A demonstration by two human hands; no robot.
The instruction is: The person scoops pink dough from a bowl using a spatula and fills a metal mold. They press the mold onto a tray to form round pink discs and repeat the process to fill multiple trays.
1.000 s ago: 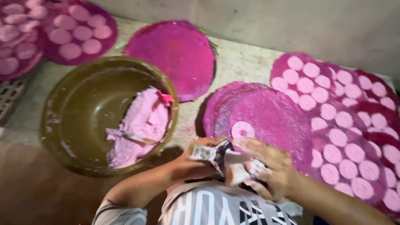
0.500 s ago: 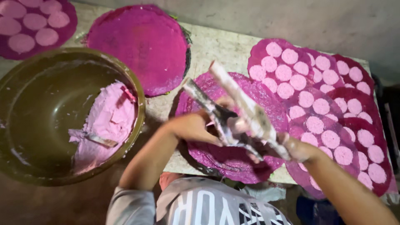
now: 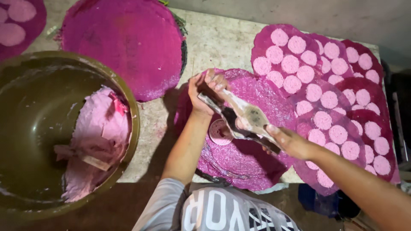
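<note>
My left hand (image 3: 204,91) grips the far end of a dough-smeared hinged metal press (image 3: 245,116). My right hand (image 3: 287,141) holds its near end. The press hangs slanted just above a round magenta mat (image 3: 252,154) on the table. A pale pink dough disc (image 3: 220,130) lies on that mat, right under the press. Both hands are smeared with dough.
A big olive-brown bowl (image 3: 128,111) with pink dough (image 3: 100,128) stands at the left. A bare magenta mat (image 3: 124,42) lies behind it. To the right, overlapping mats (image 3: 338,98) carry several pink discs. The table's concrete top (image 3: 218,42) shows between them.
The press has been lifted and swung out over the mat, left hand now gripping its far end. The view has shifted, so the bowl sits further left.
</note>
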